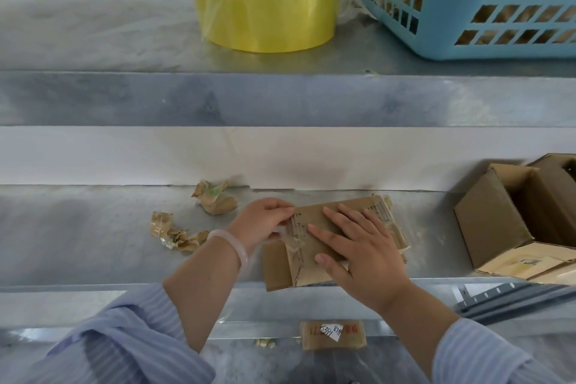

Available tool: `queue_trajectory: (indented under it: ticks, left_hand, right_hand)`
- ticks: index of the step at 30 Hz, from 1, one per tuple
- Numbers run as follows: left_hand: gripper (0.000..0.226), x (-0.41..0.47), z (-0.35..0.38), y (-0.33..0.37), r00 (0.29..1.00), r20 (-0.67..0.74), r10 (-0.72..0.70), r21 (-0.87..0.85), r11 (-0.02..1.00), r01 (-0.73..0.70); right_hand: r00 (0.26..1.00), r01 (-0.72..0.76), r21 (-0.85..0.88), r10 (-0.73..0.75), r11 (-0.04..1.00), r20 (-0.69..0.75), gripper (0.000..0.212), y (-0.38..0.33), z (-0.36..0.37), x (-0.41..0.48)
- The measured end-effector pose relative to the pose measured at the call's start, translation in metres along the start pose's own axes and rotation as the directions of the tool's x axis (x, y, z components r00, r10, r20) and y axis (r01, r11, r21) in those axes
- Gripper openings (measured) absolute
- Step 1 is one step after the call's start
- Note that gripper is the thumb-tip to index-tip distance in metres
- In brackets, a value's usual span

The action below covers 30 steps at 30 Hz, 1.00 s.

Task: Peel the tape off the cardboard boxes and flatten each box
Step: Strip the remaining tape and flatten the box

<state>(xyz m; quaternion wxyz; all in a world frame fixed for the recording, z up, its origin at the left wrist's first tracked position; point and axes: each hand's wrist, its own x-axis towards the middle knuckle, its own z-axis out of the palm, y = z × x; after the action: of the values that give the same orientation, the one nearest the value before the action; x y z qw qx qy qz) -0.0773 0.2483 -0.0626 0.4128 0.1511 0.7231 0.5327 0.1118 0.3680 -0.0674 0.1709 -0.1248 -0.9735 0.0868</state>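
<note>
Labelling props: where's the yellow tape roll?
Head view, top centre: the yellow tape roll lies flat on the upper shelf, just left of the blue basket.

Flat box [277, 265]: lower shelf [93, 227], centre.
Tape scraps [215, 201]: 10 o'clock.
Open boxes [492, 218]: 3 o'clock.
Tape roll [265, 19]: upper shelf [93, 40], 12 o'clock.

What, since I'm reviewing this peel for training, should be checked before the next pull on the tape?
1. Box held down: right hand lies flat on the flattened box. Ok.
2. Tape gripped: left hand pinches the tape strip. Ok.
3. Strip fully off: part remains stuck to the cardboard. Not ok.
4. Tape on the underside: hidden. Cannot tell.
5. Discards out of the way: crumpled tape wads lie left, apart from the box. Ok.
6. Other boxes done: open boxes at right are not flattened. Not ok.
</note>
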Motion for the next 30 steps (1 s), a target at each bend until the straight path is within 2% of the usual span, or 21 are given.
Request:
queue_trajectory:
  ticks: [3, 5, 6, 8, 11, 14, 15, 17, 19, 22, 25, 28, 30]
  left_hand:
    - [0.015, 0.003, -0.004, 0.001, 1.0, 0.008, -0.021, -0.085, 0.996, 0.021]
    - [0.011, 0.003, -0.006, 0.001, 1.0, -0.02, 0.013, -0.086, 0.996, -0.014]
    - [0.009, 0.004, -0.007, 0.002, 0.997, -0.05, 0.053, -0.028, 0.998, -0.055]
    - [0.01, 0.004, -0.011, 0.002, 0.979, -0.106, 0.177, 0.216, 0.965, -0.151]
    - [0.017, -0.001, -0.013, 0.004, 0.907, -0.141, 0.397, 0.559, 0.788, -0.258]
    - [0.018, -0.01, -0.013, 0.004, 0.829, -0.104, 0.55, 0.634, 0.679, -0.37]
    - [0.017, -0.013, -0.013, 0.003, 0.83, -0.09, 0.55, 0.595, 0.698, -0.398]
    - [0.017, -0.02, -0.012, -0.001, 0.888, -0.076, 0.453, 0.39, 0.833, -0.392]
    - [0.017, -0.026, -0.011, -0.006, 0.954, -0.058, 0.293, 0.112, 0.952, -0.285]
    - [0.012, -0.03, -0.008, -0.013, 0.988, -0.095, 0.119, -0.197, 0.971, -0.136]
    - [0.002, -0.031, -0.001, -0.016, 0.985, -0.157, 0.067, -0.232, 0.967, -0.103]
    - [0.022, -0.032, 0.011, -0.021, 0.976, -0.206, 0.064, -0.176, 0.979, -0.101]
    - [0.034, -0.033, 0.015, -0.023, 0.974, -0.222, 0.051, -0.202, 0.974, -0.097]
  right_hand:
    - [0.999, -0.009, -0.006, 0.009, 1.0, 0.033, 0.045, 0.0, -0.001, 0.001]
    - [0.999, -0.014, -0.007, 0.014, 1.0, 0.048, 0.045, 0.0, -0.001, 0.001]
    - [0.999, -0.014, -0.008, 0.015, 1.0, 0.052, 0.045, 0.0, -0.001, 0.002]
    - [0.998, -0.011, -0.008, 0.011, 1.0, 0.054, 0.045, 0.001, -0.001, 0.002]
    - [0.998, -0.008, -0.009, 0.008, 1.0, 0.059, 0.045, 0.002, -0.001, 0.004]
    - [0.998, -0.026, -0.01, 0.026, 1.0, 0.055, 0.046, 0.002, -0.001, 0.006]
    - [0.998, -0.03, -0.013, 0.031, 0.999, 0.052, 0.046, 0.002, 0.0, 0.007]
    - [0.999, -0.029, -0.02, 0.03, 0.999, 0.044, 0.046, 0.002, 0.001, 0.006]
    - [0.999, -0.023, -0.018, 0.023, 1.0, 0.032, 0.046, 0.002, 0.002, 0.006]
    - [1.0, -0.022, -0.011, 0.022, 1.0, 0.01, 0.045, 0.002, 0.003, 0.006]
    - [1.0, -0.022, -0.009, 0.022, 1.0, 0.001, 0.044, 0.002, 0.004, 0.006]
    - [1.0, -0.019, -0.014, 0.019, 1.0, 0.003, 0.044, 0.003, 0.004, 0.005]
    - [1.0, -0.02, -0.02, 0.02, 1.0, 0.008, 0.045, 0.003, 0.004, 0.004]
